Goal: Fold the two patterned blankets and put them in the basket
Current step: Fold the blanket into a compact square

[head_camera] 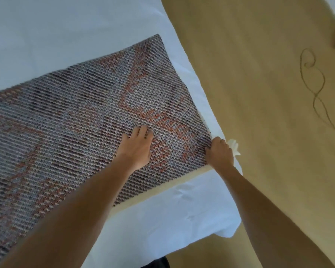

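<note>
A woven blanket (70, 120) with a grey and orange-red pattern lies flat across the white bed (46, 26), stretching from the left edge to the bed's right side. My left hand (138, 146) presses flat on the blanket near its right end, fingers straight. My right hand (219, 151) grips the blanket's near right corner at the bed's edge, fingers curled round the fabric. A pale fringe or tassel (234, 146) sticks out just beyond that hand. No second blanket and no basket are in view.
The white bedsheet (172, 209) hangs over the bed's corner at lower right. Beige carpet floor (259, 93) fills the right side, with a thin dark cable (315, 89) lying looped on it at the far right.
</note>
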